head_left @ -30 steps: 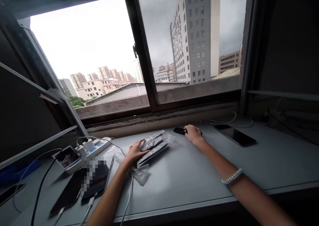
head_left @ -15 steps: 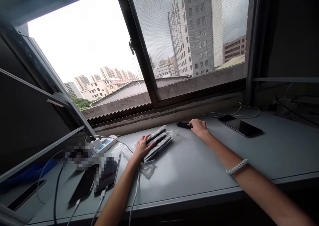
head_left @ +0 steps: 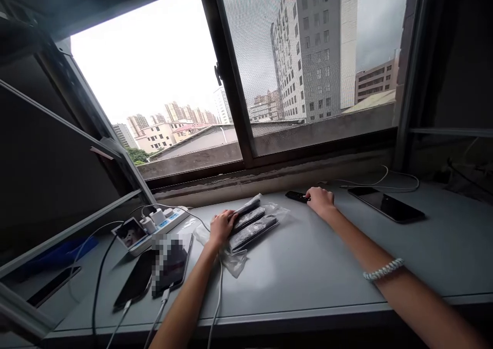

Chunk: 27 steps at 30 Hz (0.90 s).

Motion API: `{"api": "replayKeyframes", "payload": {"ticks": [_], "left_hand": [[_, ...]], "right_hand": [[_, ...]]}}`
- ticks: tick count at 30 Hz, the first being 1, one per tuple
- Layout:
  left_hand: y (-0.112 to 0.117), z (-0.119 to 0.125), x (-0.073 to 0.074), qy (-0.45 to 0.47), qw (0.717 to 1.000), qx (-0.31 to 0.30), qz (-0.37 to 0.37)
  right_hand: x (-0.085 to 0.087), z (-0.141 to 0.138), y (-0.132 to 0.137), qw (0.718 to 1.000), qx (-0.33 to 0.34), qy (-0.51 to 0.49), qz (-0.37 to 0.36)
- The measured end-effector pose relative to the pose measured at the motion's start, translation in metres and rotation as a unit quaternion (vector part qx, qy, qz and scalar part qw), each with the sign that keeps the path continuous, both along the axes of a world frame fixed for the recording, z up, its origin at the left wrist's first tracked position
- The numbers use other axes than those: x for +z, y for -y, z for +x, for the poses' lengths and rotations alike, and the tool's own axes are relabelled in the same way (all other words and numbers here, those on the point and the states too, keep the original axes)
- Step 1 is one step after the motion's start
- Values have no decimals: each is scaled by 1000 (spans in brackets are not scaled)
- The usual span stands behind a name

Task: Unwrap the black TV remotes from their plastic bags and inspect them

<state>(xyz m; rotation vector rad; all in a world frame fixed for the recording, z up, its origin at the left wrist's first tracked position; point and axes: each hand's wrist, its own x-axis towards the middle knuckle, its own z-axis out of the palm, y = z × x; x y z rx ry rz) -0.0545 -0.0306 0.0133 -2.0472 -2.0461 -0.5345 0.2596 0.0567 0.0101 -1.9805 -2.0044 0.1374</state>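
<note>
Plastic-wrapped packs (head_left: pixel 252 223), three dark flat slabs side by side in clear film, lie on the grey desk (head_left: pixel 308 267) left of centre, towards the far edge below the window (head_left: pixel 231 97). Judged from their look, they are light and fairly stiff, and the film is slick and crinkly, so a grip across the long edges would likely hold better than a pinch on the loose wrap. The left hand (head_left: pixel 222 226) rests palm down on their near-left end, fingers spread and not closed round anything. The right hand (head_left: pixel 320 200) lies palm down further right, fingers curled over the end of a small black device (head_left: pixel 296 196); whether it grips it cannot be told. Loose clear film (head_left: pixel 234 262) trails from the packs towards the near edge. The desk is smooth, flat and hard. A dark phone (head_left: pixel 387 205) lies well to the right; a power strip (head_left: pixel 164 221) and two cabled phones (head_left: pixel 171 264) sit to the left. A white cable (head_left: pixel 217 297) runs under the left forearm. Daylight comes through the window; the side walls are dim.
</note>
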Motion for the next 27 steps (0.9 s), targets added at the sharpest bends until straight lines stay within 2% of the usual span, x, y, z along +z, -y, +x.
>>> {"api": "replayKeyframes", "payload": {"ticks": [4, 9, 16, 27], "left_hand": [[2, 8, 4, 11, 997, -58, 57], [2, 15, 2, 45, 990, -134, -15], [-4, 8, -3, 37, 991, -114, -56], [-3, 6, -8, 47, 993, -89, -69]], "right_hand": [[0, -1, 1, 1000, -7, 9, 4], [1, -2, 1, 1000, -3, 7, 4], [4, -4, -1, 1000, 2, -5, 4], [3, -3, 4, 999, 21, 35, -5]]}}
